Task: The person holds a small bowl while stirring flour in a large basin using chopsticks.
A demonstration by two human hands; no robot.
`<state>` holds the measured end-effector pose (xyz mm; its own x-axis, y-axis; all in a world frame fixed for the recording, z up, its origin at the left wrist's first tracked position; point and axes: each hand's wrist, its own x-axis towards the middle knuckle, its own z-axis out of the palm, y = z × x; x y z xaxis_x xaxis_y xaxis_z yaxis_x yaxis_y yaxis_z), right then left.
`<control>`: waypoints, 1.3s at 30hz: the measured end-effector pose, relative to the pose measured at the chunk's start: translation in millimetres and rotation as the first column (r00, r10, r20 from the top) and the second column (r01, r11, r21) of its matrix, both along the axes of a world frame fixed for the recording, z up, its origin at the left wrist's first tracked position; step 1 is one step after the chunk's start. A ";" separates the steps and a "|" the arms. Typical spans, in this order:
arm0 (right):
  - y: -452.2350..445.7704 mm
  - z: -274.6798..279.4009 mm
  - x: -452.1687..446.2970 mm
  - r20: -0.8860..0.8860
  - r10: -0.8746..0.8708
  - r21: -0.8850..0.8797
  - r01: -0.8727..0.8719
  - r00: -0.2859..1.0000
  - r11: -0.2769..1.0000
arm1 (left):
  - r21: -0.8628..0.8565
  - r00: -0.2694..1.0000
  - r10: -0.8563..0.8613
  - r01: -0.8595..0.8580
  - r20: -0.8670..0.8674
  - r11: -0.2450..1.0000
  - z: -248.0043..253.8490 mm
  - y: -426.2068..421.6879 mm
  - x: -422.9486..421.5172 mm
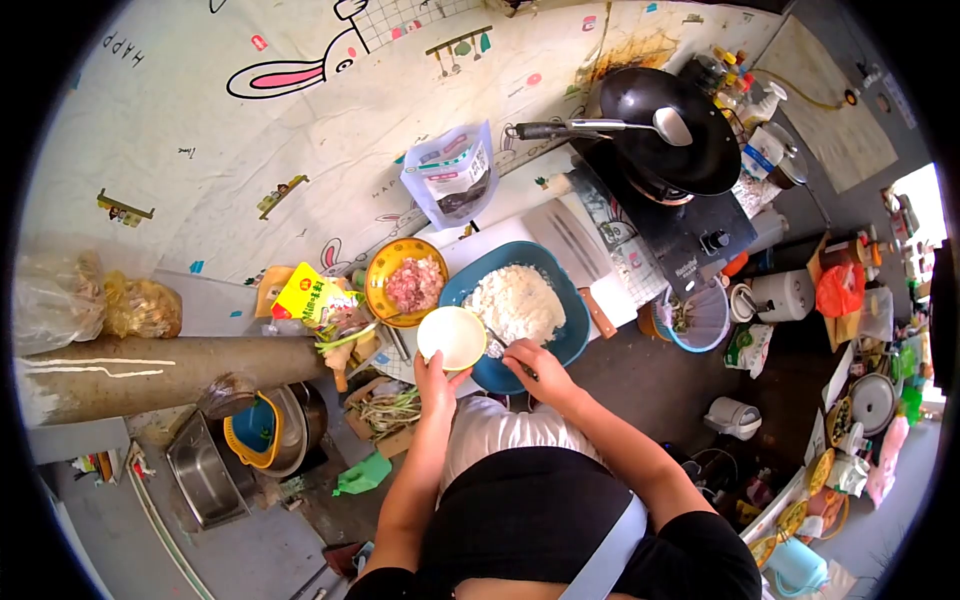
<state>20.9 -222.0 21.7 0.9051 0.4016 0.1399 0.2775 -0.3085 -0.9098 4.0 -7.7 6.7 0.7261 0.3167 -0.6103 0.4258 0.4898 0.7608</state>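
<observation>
My left hand [437,384] is closed on the rim of a small white bowl [452,337], tilted over the near left edge of a blue basin [577,318]. A heap of white flour [516,303] lies in the basin. My right hand [541,372] is wrapped round a thin dark-handled utensil [496,338], which reaches down to the near side of the flour. Whether its end is a spoon or chopsticks I cannot tell. Behind the white bowl stands an orange-yellow bowl [376,270] with pinkish minced meat [415,284] in it.
A cleaver [575,250] lies right of the basin, near a black stove [690,245] that holds a wok [715,150] with a ladle [660,126] across it. A standing pouch [452,180] and a yellow packet [308,297] are at the back and left. A colander [700,318] sits lower right.
</observation>
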 end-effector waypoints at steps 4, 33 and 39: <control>-13.1 1.0 9.9 -0.048 -0.110 -0.002 0.110 0.993 0.994 | 0.021 1.000 0.025 -0.025 -0.006 0.999 5.2 1.5 -5.3; -2.4 7.3 2.0 0.007 -0.131 -0.005 0.131 0.991 0.991 | -0.031 1.000 0.022 -0.022 0.002 0.999 12.0 12.2 -7.7; -29.8 -2.9 15.5 0.019 -0.234 -0.012 0.234 0.972 0.972 | -0.040 1.000 0.014 -0.013 0.019 0.999 9.6 9.9 -6.9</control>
